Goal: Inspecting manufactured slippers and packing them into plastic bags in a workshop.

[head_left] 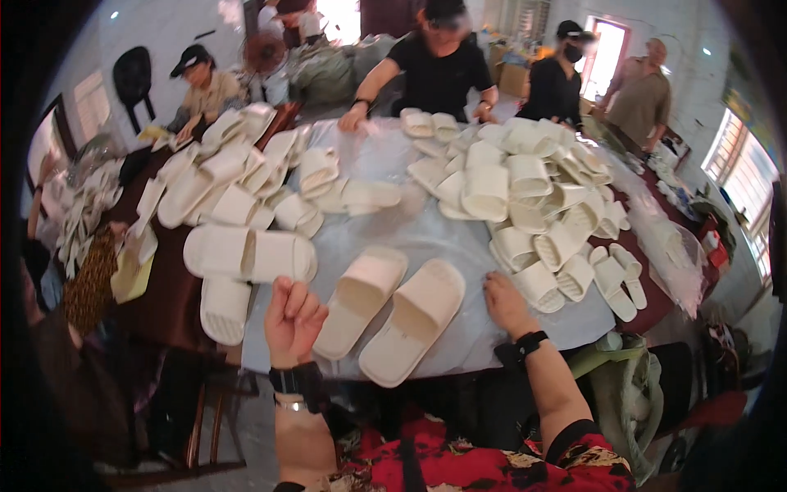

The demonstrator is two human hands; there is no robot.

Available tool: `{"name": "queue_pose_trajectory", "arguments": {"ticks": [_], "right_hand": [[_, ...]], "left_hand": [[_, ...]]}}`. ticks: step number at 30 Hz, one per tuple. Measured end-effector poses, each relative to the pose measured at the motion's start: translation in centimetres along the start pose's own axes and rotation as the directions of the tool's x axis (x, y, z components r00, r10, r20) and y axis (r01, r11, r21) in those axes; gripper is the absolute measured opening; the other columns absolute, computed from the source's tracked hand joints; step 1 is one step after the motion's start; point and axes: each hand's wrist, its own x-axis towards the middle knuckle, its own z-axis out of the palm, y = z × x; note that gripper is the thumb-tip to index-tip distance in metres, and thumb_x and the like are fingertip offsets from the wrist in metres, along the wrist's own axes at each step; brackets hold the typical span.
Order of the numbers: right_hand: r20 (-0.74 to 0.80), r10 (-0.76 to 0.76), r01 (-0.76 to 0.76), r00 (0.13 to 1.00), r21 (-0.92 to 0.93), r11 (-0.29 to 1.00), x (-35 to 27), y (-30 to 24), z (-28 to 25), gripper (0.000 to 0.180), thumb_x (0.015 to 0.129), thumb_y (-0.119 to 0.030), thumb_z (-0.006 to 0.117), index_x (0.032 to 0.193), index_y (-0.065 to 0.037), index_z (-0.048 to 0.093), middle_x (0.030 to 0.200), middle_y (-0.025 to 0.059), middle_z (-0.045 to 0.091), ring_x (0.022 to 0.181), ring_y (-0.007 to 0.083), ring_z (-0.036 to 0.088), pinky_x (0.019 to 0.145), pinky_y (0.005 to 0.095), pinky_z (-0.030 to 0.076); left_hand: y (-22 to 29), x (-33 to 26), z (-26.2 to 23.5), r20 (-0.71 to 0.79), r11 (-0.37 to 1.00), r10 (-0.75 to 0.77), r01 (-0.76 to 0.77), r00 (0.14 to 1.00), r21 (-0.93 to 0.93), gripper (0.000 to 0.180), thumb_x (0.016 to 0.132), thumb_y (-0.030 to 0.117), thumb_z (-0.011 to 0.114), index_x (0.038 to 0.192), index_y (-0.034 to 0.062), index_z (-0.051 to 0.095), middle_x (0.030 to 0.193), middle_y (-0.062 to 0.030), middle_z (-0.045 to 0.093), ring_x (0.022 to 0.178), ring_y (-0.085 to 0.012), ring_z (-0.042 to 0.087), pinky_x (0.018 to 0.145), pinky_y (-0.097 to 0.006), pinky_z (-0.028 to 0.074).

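Note:
Two cream slide slippers (393, 316) lie side by side on the grey plastic sheet (410, 238) right in front of me, soles down. My left hand (293, 320) is raised just left of the left slipper, fingers curled and close together, holding nothing that I can see. My right hand (506, 302) rests palm down on the sheet just right of the right slipper, fingers bent, close to a heap of slippers (533, 205). Both wrists wear dark bands.
Piles of cream slippers cover the table's left (238, 189) and right sides. Several people work around the far side: one in black (438, 70) leans on the table. A dark wooden table edge (164, 303) and chair lie at my left; bags (631, 394) at right.

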Motion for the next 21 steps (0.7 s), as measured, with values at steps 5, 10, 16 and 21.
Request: {"name": "queue_pose_trajectory", "arguments": {"ticks": [5,10,16,21], "right_hand": [[0.080,-0.061,0.074,0.995,-0.161,0.984,0.3,-1.6,-2.3,0.019,0.081,-0.010,0.058,0.098,-0.001,0.060,0.111,0.0180,0.060,0.109,0.0373,0.054,0.091,0.0426,0.046],[0.048,-0.076,0.077,0.996,-0.003,0.997,0.8,-7.8,-5.7,0.022,0.077,-0.007,0.062,0.098,0.000,0.059,0.109,0.0180,0.060,0.105,0.0370,0.055,0.088,0.0432,0.047],[-0.153,-0.180,0.223,0.972,0.341,0.913,2.5,-17.2,-7.5,0.023,0.077,0.001,0.062,0.099,0.002,0.056,0.095,0.0162,0.062,0.091,0.0343,0.058,0.077,0.0412,0.048],[-0.229,-0.083,0.197,0.970,0.537,0.820,1.4,-17.3,-7.1,0.015,0.083,0.006,0.050,0.097,0.002,0.054,0.077,0.0146,0.060,0.068,0.0288,0.058,0.064,0.0358,0.048]], "left_hand": [[-1.1,-0.2,0.1,-0.129,0.961,-0.042,0.075,0.991,0.265,0.020,0.098,0.027,0.048,0.100,0.0089,0.056,0.061,0.0030,0.037,0.056,-0.0095,0.037,0.058,-0.027,0.035],[-3.0,-0.5,0.6,-0.280,0.734,-0.076,0.244,0.957,0.634,0.019,0.096,0.019,0.052,0.100,0.0015,0.061,0.067,0.0029,0.050,0.061,-0.0063,0.046,0.059,-0.022,0.039],[-9.8,-1.3,2.7,-0.027,0.195,-0.416,0.119,0.909,0.974,0.017,0.090,0.015,0.058,0.100,0.0023,0.062,0.076,-0.0078,0.062,0.070,-0.0156,0.059,0.065,-0.029,0.047],[-11.6,-2.6,2.9,-0.001,0.083,-0.469,0.045,0.883,0.996,0.021,0.089,0.022,0.057,0.097,0.0037,0.064,0.089,-0.0184,0.065,0.081,-0.0341,0.063,0.073,-0.037,0.049]]}}
